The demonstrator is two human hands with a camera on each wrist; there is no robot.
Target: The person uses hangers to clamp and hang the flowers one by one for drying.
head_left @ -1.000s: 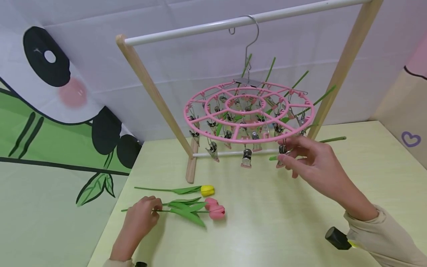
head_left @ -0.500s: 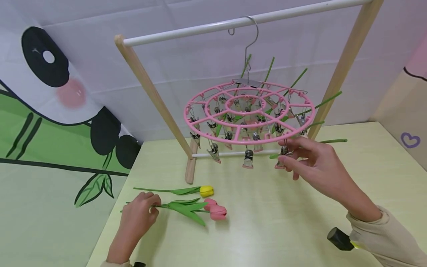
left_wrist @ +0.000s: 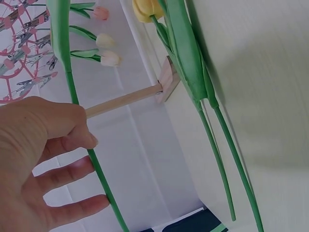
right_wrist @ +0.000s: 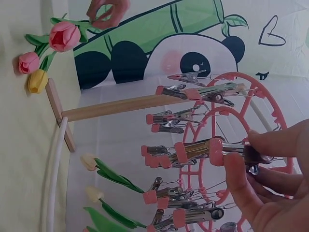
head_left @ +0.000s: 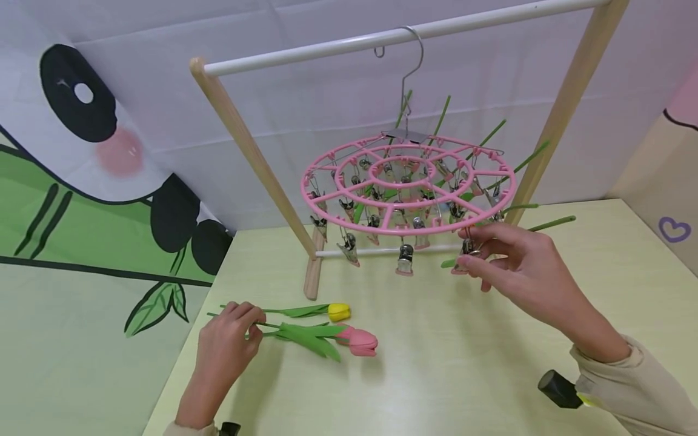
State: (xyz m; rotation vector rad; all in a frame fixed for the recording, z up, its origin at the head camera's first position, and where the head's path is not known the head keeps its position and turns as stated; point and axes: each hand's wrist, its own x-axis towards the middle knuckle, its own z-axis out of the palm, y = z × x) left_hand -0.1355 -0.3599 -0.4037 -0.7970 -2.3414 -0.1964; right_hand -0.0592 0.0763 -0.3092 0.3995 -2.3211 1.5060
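My left hand pinches the green stem of an artificial pink tulip, lifted just off the table with its bloom pointing right. Beside it lie a second pink tulip, partly covered in the head view, and a yellow tulip. Thumb and fingers of my right hand pinch a metal clip with pink tips. This clip hangs from the front right of a round pink clip hanger. Whether its tips are parted cannot be made out.
A wooden stand with a white top rod carries the hanger by a wire hook. Several tulips hang head-down from the back and right clips, stems sticking up. Other clips dangle along the front. Behind is a printed cloth.
My left hand has raised one pink tulip from the table, up and away from the other pink one. The right hand keeps its grip on the same clip, with only slight movement.
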